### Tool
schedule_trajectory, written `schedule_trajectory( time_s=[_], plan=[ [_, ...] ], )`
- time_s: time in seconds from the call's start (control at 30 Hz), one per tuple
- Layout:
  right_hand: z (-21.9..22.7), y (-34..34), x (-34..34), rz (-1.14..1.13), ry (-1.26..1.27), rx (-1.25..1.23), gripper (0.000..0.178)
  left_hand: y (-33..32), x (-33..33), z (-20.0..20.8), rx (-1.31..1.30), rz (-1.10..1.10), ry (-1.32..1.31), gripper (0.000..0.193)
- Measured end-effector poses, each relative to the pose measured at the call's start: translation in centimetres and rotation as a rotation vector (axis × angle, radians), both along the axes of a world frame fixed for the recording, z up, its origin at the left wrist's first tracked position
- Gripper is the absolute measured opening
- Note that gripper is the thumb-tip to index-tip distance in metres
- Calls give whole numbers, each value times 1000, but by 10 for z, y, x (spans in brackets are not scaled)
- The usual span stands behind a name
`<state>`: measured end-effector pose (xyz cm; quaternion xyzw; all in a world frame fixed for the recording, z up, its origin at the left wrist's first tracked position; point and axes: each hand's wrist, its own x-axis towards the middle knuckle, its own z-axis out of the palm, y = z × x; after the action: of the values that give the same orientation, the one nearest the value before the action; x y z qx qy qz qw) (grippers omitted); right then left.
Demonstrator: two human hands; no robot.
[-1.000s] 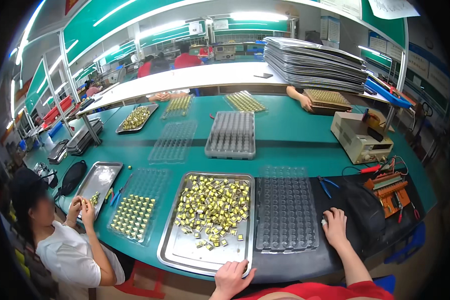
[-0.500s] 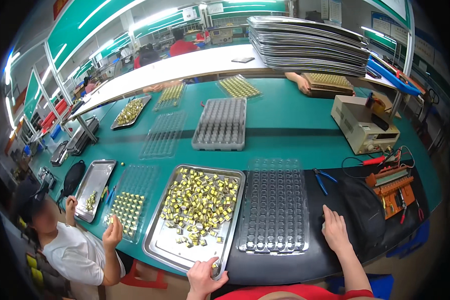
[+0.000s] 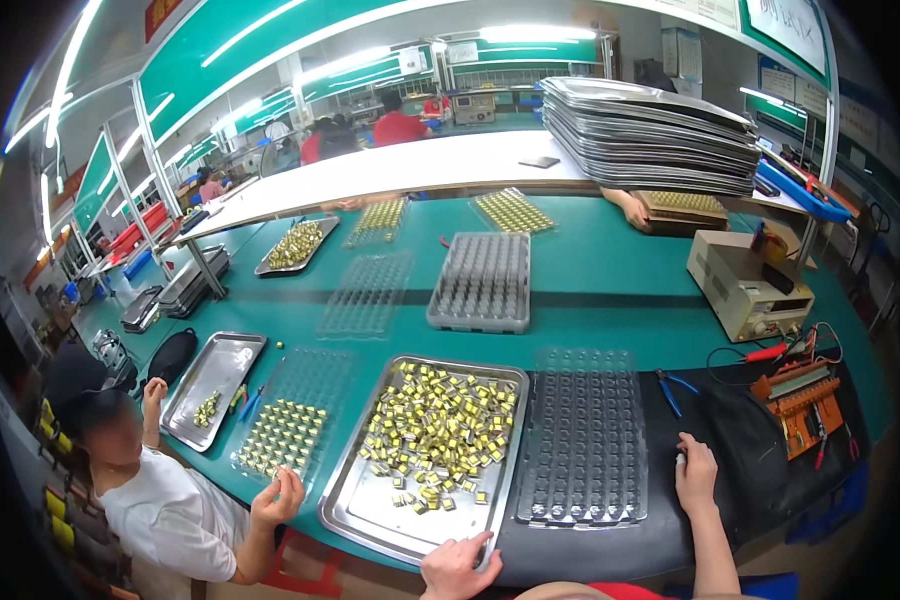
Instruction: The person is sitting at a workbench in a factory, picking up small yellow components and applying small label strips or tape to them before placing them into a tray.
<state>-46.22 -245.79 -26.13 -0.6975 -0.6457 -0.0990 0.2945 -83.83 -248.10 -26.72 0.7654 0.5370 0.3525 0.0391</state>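
Note:
My left hand (image 3: 458,568) is closed at the near right corner of a metal tray (image 3: 370,515), fingers and thumb against its rim; whatever lies under the fingers is hidden. Small yellow-and-silver components (image 3: 440,425), like little wound coils, lie heaped in the tray. To its right is a clear plastic blister tray (image 3: 582,450) with rows of pockets that look unfilled. My right hand (image 3: 696,478) rests over the black mat (image 3: 610,550), right of the blister tray, fingers loosely bent and holding nothing I can see. Blue-handled pliers (image 3: 675,390) lie beyond it.
At left, a co-worker (image 3: 160,490) has a hand over a part-filled blister tray (image 3: 285,435). A smaller metal tray (image 3: 205,395) lies beyond. Grey stacked trays (image 3: 480,285) stand farther back. An instrument box (image 3: 750,285) and an orange tool rack (image 3: 800,405) are at right.
The view has shifted, so everything sits lower and farther right. My left hand stays at the tray corner. My right hand's fingers now point more forward. The co-worker's hand has lowered towards the blister tray.

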Motion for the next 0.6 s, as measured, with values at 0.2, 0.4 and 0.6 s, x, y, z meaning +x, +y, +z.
schedule_trajectory(
  time_s=[0.2,0.4,0.6],
  plan=[
    [-10,20,0,141,161,0,34,-26,-2,-23,-15,129,-4,27],
    [-23,-4,37,49,112,-33,24,-8,8,-21,81,7,-74,30],
    [-27,-7,56,24,90,-73,25,-9,9,-14,96,-10,-103,30]
  ],
)
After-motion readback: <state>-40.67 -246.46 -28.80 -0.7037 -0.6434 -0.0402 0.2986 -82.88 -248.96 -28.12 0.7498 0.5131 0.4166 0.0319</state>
